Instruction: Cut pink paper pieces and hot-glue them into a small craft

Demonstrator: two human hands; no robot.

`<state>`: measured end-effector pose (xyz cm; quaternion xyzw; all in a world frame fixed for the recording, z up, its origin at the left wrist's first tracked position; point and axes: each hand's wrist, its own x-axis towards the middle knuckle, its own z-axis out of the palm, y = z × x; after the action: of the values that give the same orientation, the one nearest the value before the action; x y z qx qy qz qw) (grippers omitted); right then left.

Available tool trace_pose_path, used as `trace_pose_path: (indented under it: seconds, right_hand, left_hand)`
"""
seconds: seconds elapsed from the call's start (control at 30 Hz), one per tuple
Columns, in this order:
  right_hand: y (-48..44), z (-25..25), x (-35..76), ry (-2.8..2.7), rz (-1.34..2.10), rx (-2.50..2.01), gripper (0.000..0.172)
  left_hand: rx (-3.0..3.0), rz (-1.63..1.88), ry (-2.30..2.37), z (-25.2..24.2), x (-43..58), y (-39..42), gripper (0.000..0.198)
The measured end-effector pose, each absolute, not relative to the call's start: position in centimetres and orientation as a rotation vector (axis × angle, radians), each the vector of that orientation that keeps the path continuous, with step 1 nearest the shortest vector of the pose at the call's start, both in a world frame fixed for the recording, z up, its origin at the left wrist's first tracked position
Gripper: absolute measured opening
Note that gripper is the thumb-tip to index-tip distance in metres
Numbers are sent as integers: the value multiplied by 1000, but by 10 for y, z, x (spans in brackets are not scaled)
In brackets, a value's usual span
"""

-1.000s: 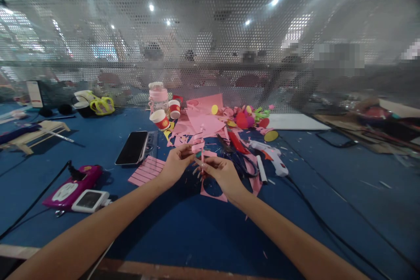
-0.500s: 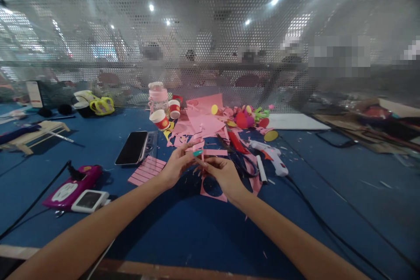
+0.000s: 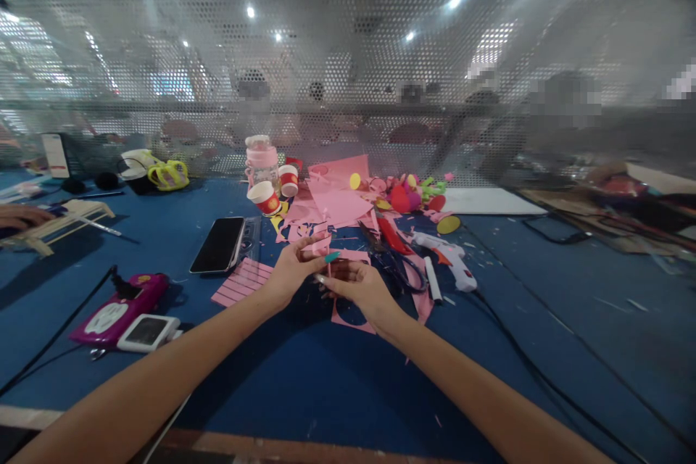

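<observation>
Near the middle of the blue table, my left hand (image 3: pixel 292 272) pinches a small pink paper piece (image 3: pixel 322 241) held upright. My right hand (image 3: pixel 359 288) closes on the lower part of the same piece, a thin pink stem, just below the left fingertips. A teal-coloured nail shows between the two hands. Under and behind the hands lie pink sheets (image 3: pixel 337 201) and cut scraps. A pink sheet with a round hole (image 3: pixel 353 325) lies beneath my right hand. Left of my left hand is a pink striped sheet (image 3: pixel 242 284).
A black phone (image 3: pixel 218 245) and a purple power strip (image 3: pixel 119 312) lie at left. Paper cups (image 3: pixel 264 198) and a bottle (image 3: pixel 262 159) stand behind. At right are a glue gun (image 3: pixel 449 259), its cable and pliers. Another person's hand (image 3: pixel 25 216) is at far left.
Both hands have shifted slightly left with the pink piece, and the teal nail has turned and moved. At far left, another person's hand has come into view over the wooden frame.
</observation>
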<state>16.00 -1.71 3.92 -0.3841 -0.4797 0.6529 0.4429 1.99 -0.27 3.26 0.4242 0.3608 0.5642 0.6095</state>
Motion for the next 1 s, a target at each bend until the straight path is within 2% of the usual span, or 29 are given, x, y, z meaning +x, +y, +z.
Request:
trace_pose_path:
  seconds: [0.33, 0.67, 0.83, 1.0]
  right_hand:
    - [-13, 39, 165, -849, 1479, -874, 35]
    - [-12, 38, 165, -826, 1513, -908, 28]
    - [-12, 39, 166, -872, 1433, -968, 28]
    - [-12, 42, 168, -918, 1196, -959, 21]
  left_hand:
    - [949, 1349, 867, 40, 21, -4, 60]
    - [1038, 1293, 848, 40, 22, -8, 56]
    - [1048, 1250, 832, 43, 22, -10, 60]
    - [1044, 1279, 812, 43, 22, -8, 57]
